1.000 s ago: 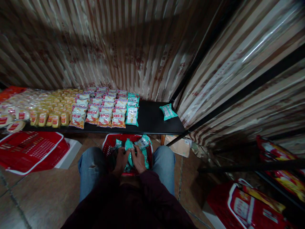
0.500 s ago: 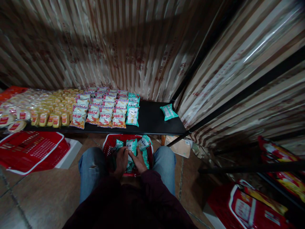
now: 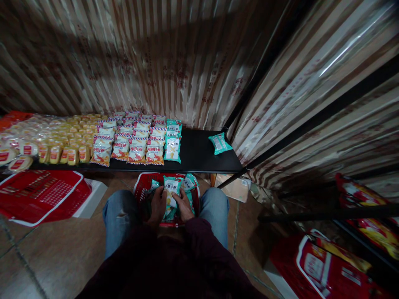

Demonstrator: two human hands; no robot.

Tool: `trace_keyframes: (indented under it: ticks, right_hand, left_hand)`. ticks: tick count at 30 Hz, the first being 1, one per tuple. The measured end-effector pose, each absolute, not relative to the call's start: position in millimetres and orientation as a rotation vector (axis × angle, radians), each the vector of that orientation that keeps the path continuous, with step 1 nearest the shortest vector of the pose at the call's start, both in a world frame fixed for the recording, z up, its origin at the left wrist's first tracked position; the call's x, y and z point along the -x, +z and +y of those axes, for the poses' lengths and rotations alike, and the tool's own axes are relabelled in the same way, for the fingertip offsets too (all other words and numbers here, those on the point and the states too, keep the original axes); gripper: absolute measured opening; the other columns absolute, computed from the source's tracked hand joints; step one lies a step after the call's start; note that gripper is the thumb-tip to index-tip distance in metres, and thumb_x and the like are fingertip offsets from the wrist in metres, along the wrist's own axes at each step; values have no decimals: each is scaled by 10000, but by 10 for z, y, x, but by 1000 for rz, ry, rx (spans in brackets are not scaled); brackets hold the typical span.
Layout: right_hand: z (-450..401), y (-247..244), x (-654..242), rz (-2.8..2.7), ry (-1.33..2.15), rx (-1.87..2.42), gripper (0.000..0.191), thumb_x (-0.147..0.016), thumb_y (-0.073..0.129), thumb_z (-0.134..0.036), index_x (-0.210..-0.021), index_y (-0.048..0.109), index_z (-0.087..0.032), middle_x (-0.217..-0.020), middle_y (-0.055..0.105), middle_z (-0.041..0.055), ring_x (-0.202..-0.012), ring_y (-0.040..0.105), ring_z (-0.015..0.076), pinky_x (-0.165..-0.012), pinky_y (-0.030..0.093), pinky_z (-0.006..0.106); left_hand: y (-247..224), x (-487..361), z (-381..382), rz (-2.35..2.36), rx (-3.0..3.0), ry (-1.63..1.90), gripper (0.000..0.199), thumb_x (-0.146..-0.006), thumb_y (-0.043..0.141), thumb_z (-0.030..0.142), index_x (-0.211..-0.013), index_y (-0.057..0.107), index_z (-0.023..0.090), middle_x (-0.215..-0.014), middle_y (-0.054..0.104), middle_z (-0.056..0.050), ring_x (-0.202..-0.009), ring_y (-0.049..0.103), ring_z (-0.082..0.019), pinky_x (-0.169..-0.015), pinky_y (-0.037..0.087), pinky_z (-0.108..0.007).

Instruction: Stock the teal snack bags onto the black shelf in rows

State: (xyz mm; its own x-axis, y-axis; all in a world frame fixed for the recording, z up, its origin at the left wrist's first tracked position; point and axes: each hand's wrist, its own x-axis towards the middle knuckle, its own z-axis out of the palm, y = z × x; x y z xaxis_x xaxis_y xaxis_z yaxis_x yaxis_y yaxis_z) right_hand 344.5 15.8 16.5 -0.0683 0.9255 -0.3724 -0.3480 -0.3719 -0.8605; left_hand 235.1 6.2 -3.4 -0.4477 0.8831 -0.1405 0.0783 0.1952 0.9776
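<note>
Between my knees stands a red basket (image 3: 141, 182) with several teal snack bags (image 3: 190, 182) in it. Just above them, a teal and white snack bag (image 3: 172, 192) is held upright, its printed front facing me. My left hand (image 3: 158, 204) grips its left side and my right hand (image 3: 183, 205) its right side, both with fingers closed on it. On the black shelf (image 3: 199, 153) ahead, a short row of matching teal bags (image 3: 172, 148) stands beside several white and orange snack bags (image 3: 137, 149). Another teal bag (image 3: 220, 144) lies alone near the shelf's right end.
Yellow wrapped cakes (image 3: 73, 155) and round packets (image 3: 20, 162) fill the shelf's left part. A red basket (image 3: 40, 195) lies on the left floor. A black post (image 3: 237, 176) rises at right, near a cardboard piece (image 3: 233, 187). Red packages (image 3: 330, 265) lie lower right.
The held bag has come up a little and turned flatter toward me, so more of its front shows. My hands have spread to its two sides. The view has shifted slightly.
</note>
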Motion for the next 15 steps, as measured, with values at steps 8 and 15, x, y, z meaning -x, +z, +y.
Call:
trace_keyframes:
  ticks: [8,15]
  right_hand:
    - [189,47,-3500,-654,1611,1286,698,-614,715,-382,-1272,556,-216,-1010,707,33,-891,665,234,-774,541,339]
    - [184,-15,-3537,-854,1504,1351,609,-690,672,-442,-1243,595,-199,-1105,689,63,-990,649,249,-832,535,362]
  left_hand:
    - [157,-2291,124,1542,-838,1221,411,-748,577,521,-933,643,159,-893,710,-77,-811,638,-205,-736,503,-314]
    - [149,-2355,192,1585,-839,1181,414,-746,550,556,-794,640,155,-730,685,-45,-695,632,-196,-640,488,-300]
